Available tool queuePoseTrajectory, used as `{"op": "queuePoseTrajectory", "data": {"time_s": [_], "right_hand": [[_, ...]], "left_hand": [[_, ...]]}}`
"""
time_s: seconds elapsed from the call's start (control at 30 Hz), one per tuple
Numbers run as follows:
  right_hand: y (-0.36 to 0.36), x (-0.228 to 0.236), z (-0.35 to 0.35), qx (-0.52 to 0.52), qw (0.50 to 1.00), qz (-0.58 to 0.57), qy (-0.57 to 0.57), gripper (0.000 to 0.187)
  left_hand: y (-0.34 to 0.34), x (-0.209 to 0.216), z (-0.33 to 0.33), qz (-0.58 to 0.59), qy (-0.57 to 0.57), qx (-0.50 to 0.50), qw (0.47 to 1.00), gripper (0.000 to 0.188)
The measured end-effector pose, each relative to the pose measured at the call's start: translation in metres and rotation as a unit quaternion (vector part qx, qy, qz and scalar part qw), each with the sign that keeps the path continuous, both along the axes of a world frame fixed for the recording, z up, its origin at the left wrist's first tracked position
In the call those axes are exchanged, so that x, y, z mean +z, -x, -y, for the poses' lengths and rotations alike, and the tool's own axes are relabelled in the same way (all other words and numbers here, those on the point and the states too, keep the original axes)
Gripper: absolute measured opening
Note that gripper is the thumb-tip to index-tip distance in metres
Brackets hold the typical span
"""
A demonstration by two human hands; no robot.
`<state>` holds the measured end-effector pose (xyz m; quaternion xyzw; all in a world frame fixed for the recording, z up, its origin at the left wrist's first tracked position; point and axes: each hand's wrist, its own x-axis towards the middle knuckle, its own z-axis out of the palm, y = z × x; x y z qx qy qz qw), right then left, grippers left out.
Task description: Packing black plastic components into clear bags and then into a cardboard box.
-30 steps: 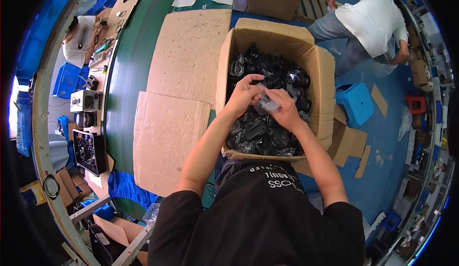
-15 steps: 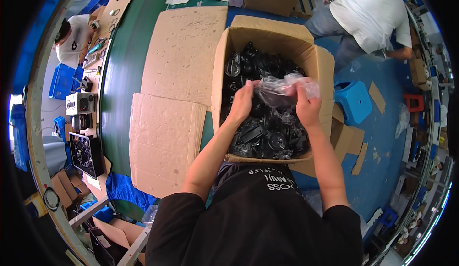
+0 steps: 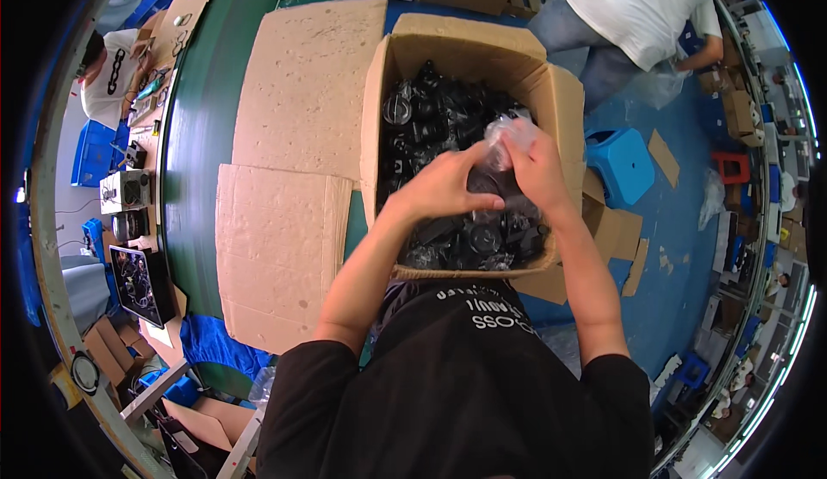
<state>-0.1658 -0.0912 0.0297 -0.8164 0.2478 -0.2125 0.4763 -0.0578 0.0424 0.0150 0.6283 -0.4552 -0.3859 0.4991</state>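
Observation:
Over an open cardboard box point(image 3: 373, 134), my right hand point(image 3: 538, 169) is closed on a bunched clear plastic bag point(image 3: 498, 141). My left hand point(image 3: 438, 188) is beside it, thumb and fingers spread apart in a C shape, with the fingertips close to the bag. Dark pieces show in the gap between its thumb and forefinger; whether one lies inside the bag I cannot tell. Several black parts point(image 3: 431, 113), some round and some wrapped in clear plastic, fill the box below both hands.
Flat cardboard sheets point(image 3: 280, 246) lie on the green belt point(image 3: 202, 134) to the left. A blue stool point(image 3: 620, 167) stands right of the box, near cardboard scraps point(image 3: 663, 156). A co-worker in a white shirt point(image 3: 646, 5) bends at the far right; another person point(image 3: 108, 83) sits far left.
My right hand has gathered the spread bag into a bunch. My left hand has moved from pinching its edge to a spread shape closer to the right hand. The whole view has shifted slightly.

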Motion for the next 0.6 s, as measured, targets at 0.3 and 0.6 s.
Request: {"op": "queuePoseTrajectory", "data": {"time_s": [0.3, 0.6], "right_hand": [[-0.039, -0.030, -0.027, -0.137, 0.826, 0.234, -0.495, 0.016], [-0.046, -0.022, 0.001, -0.038, 0.831, 0.264, -0.488, 0.018]], "left_hand": [[-0.027, -0.015, 0.015, -0.076, -0.076, -0.099, 0.989, 0.055], [-0.028, -0.031, 0.002, -0.147, 0.082, 0.049, 0.985, 0.058]]}}
